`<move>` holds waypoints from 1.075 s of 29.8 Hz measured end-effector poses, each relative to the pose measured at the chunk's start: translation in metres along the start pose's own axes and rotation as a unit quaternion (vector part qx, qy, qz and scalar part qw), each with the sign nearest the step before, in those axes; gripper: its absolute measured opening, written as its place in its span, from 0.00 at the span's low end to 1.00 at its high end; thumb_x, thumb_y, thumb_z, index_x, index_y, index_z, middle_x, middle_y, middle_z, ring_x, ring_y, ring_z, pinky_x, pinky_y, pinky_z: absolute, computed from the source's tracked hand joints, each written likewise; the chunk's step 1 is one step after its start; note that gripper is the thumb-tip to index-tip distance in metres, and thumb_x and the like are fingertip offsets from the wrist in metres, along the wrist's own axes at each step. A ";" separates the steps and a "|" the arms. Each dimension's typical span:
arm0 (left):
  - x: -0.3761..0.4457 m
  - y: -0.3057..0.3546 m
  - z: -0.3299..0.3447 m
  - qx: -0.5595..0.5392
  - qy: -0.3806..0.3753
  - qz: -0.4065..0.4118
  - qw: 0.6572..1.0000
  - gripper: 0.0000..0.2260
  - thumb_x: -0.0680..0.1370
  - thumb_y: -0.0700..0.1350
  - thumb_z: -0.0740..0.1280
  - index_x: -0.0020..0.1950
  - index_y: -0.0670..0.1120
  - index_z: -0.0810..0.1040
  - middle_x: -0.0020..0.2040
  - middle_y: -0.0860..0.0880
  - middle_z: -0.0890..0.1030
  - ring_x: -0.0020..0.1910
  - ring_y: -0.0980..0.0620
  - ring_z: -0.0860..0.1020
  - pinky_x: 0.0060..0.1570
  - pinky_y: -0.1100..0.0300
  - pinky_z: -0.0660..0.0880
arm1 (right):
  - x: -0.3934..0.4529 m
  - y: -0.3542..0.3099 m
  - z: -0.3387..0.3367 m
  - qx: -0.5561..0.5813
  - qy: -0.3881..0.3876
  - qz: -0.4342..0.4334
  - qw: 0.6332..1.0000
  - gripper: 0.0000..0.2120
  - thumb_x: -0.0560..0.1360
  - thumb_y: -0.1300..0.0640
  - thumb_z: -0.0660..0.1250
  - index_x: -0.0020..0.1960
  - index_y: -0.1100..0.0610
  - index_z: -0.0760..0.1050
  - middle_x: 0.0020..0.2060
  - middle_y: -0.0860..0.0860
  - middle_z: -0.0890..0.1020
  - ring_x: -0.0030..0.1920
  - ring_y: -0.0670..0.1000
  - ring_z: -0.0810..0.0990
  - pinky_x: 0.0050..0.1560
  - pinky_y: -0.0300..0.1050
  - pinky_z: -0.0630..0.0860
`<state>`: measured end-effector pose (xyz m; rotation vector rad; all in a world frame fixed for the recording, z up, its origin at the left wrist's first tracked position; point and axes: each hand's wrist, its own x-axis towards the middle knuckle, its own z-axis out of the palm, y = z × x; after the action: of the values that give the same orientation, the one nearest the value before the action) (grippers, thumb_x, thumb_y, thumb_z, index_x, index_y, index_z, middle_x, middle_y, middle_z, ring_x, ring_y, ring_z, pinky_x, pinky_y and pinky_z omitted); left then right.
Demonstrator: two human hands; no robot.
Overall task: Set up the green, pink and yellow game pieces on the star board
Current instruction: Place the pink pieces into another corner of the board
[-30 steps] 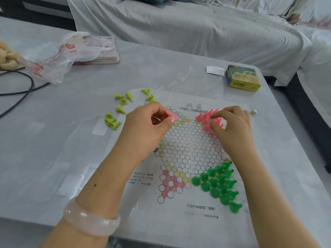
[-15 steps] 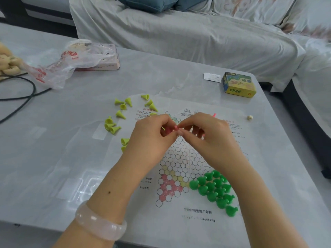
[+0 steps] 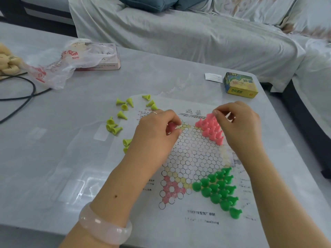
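The right hand (image 3: pixel 238 122) is pinching a pink piece (image 3: pixel 210 116) at the far tip of the packed pink cluster on the board (image 3: pixel 193 158). The left hand (image 3: pixel 157 129) is gripping what looks like more pink (image 3: pixel 171 127). A brushing finger could be toppling neighbours; yellow pieces (image 3: pixel 114 127) are lying loose on the bench (image 3: pixel 71 158).

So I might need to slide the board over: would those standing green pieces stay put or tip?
The green pieces look like small hollow plastic, so probably very light. They stand loose on a thin printed board, so a jerk would likely topple some. Their wide bases should help against gentle sliding.
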<state>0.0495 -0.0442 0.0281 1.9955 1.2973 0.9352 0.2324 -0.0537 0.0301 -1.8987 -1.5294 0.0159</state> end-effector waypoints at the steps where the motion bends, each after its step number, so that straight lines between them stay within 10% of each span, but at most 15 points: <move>1: 0.000 0.001 0.000 -0.008 0.002 0.003 1.000 0.05 0.73 0.42 0.69 0.48 0.47 0.79 0.40 0.53 0.77 0.40 0.57 0.76 0.43 0.67 0.73 | 0.002 0.006 0.003 -0.026 -0.008 0.007 1.000 0.04 0.73 0.57 0.65 0.42 0.52 0.78 0.39 0.46 0.75 0.43 0.47 0.73 0.42 0.42 0.66; 32: 0.004 -0.002 -0.005 0.013 0.057 -0.030 0.998 0.11 0.78 0.36 0.59 0.53 0.47 0.79 0.45 0.54 0.76 0.44 0.58 0.74 0.47 0.73 0.69 | 0.001 0.020 0.038 -0.113 -0.096 -0.010 0.989 0.07 0.71 0.51 0.68 0.45 0.52 0.79 0.41 0.46 0.70 0.46 0.47 0.66 0.34 0.34 0.58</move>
<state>0.0453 -0.0396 0.0301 1.9368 1.4298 1.0206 0.2344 -0.0351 -0.0087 -2.1093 -1.7417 0.0184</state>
